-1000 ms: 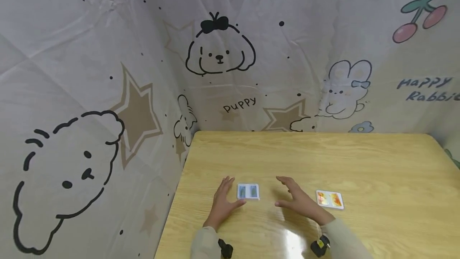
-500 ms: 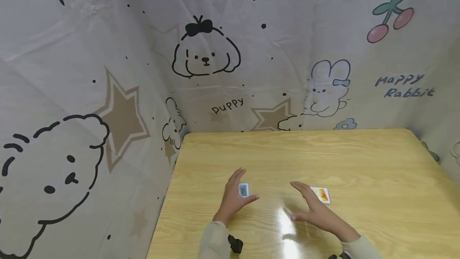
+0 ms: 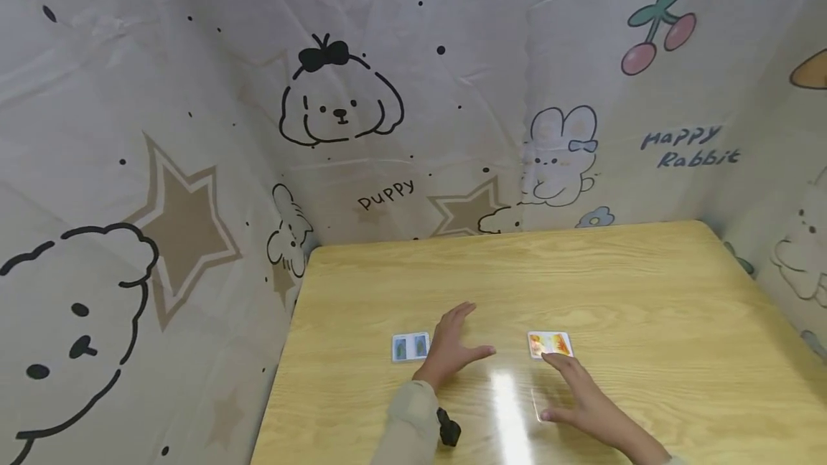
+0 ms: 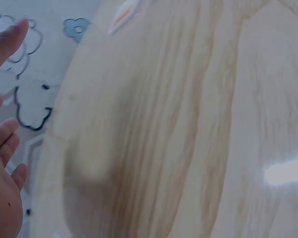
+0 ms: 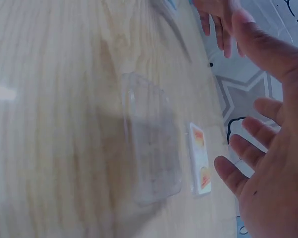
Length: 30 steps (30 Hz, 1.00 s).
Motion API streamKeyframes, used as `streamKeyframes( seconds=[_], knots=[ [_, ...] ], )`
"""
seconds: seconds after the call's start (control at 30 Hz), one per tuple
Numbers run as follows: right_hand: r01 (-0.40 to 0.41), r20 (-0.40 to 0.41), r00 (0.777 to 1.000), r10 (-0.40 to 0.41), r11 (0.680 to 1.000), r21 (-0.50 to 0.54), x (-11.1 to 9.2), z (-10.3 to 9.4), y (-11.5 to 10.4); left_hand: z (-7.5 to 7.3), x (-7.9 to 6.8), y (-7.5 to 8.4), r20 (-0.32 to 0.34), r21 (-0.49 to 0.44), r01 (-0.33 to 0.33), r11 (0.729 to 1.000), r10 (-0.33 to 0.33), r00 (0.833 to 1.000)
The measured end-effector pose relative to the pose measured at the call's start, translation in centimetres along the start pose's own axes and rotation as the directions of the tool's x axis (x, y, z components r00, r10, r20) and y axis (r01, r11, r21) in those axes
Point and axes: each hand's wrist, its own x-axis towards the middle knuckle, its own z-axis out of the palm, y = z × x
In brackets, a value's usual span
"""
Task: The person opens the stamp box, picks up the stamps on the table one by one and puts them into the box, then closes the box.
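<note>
My left hand [image 3: 449,350] hovers over the table just right of a card with two blue pictures [image 3: 410,347], its thumb and fingers spread with nothing between them. Near the front of a second card with two orange pictures [image 3: 549,344], my right hand [image 3: 584,397] is held out, thumb apart from the fingers. Beneath that hand lies a clear plastic case [image 5: 154,144], thin and see-through; it sits beside the orange card in the right wrist view. In the left wrist view, only the edge of the orange card [image 4: 123,17] shows at the top.
The wood-grain table [image 3: 362,278] meets a printed fabric backdrop [image 3: 465,135] behind and at both sides. A bright light reflection falls on the tabletop between the hands. A black wrist device [image 3: 448,428] hangs at the left sleeve.
Both hands have moved right across the table. The left hand passed from the blue card's left to its right; the right hand went from left of the orange card to in front of it.
</note>
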Motion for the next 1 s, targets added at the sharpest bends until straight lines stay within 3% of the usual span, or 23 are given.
streamKeyframes(
  seconds=[0.4,0.6,0.83,1.0],
  knots=[
    [-0.131,0.030,0.991,0.132,0.991,-0.026,-1.6,0.6,1.8,4.8,2.2,0.0,0.071,0.088,0.006,0.996,-0.012,0.997],
    [-0.139,0.022,0.990,0.142,0.984,-0.115,-2.3,0.7,2.5,6.6,3.5,0.3,0.097,0.155,0.002,0.988,-0.017,0.995],
    [-0.139,0.020,0.989,0.144,0.978,-0.158,-2.4,0.5,2.9,8.2,4.7,0.4,0.108,0.339,-0.030,0.940,-0.007,0.994],
    [-0.171,0.034,0.983,0.179,0.970,-0.174,-2.3,0.2,3.1,8.7,4.8,0.4,0.110,0.376,-0.055,0.925,0.015,0.994]
  ],
)
